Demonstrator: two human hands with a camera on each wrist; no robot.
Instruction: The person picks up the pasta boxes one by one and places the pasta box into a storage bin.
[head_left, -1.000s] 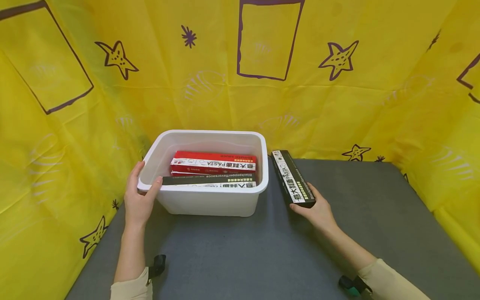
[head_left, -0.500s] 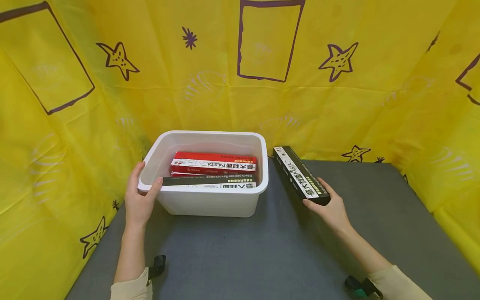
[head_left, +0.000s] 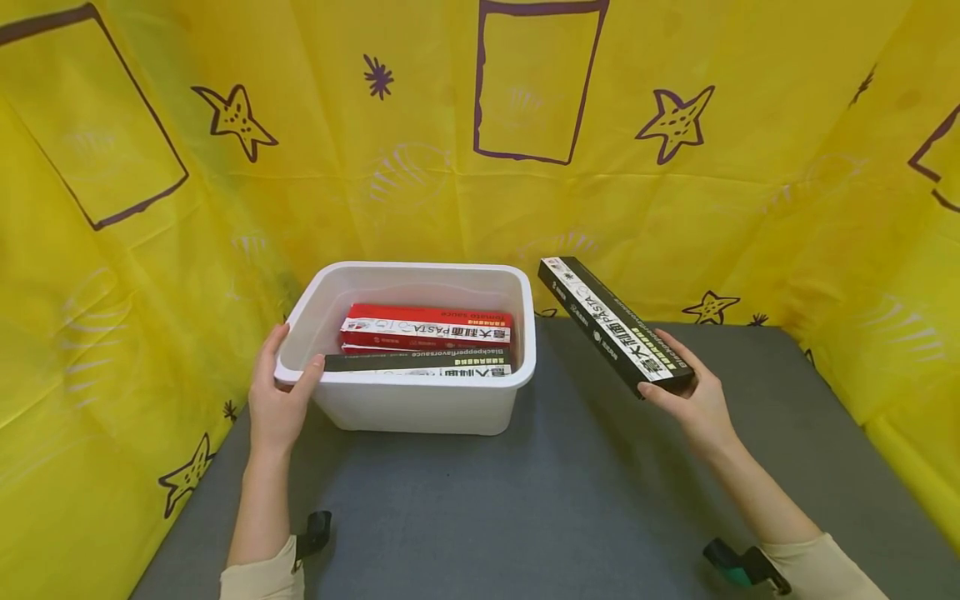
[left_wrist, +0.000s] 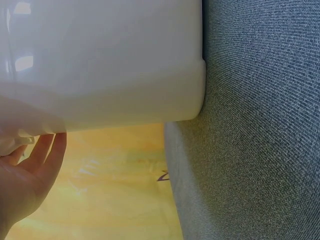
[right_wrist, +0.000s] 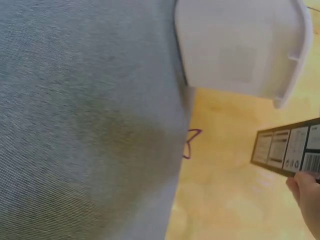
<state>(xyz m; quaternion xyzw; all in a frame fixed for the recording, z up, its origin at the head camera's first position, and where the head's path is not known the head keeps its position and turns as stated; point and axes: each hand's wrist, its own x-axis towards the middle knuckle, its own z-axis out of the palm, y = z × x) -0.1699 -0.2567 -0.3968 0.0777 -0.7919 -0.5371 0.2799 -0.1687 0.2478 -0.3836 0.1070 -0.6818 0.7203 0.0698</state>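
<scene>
My left hand (head_left: 279,408) grips the near left corner of a white plastic tub (head_left: 420,408), thumb over the rim and fingers along the outer side. Inside the tub lie red pasta boxes (head_left: 431,325) marked tomato sauce, and a black pasta box (head_left: 420,363) along the near wall. To the right of the tub, my right hand (head_left: 693,408) holds another black pasta box (head_left: 611,321) by its near end, the far end tilted up and pointing to the back left. In the right wrist view this held box (right_wrist: 287,147) shows its barcode side, raised above the table.
A grey cloth-covered table (head_left: 480,517) lies under everything. Yellow patterned curtains (head_left: 420,100) hang behind and on both sides, close to the tub's back. Dark wrist straps (head_left: 318,533) sit at both sleeves.
My right hand has moved right and up with the black pasta box, lifting its far end and turning it more slantwise. The left hand and the tub have stayed put.
</scene>
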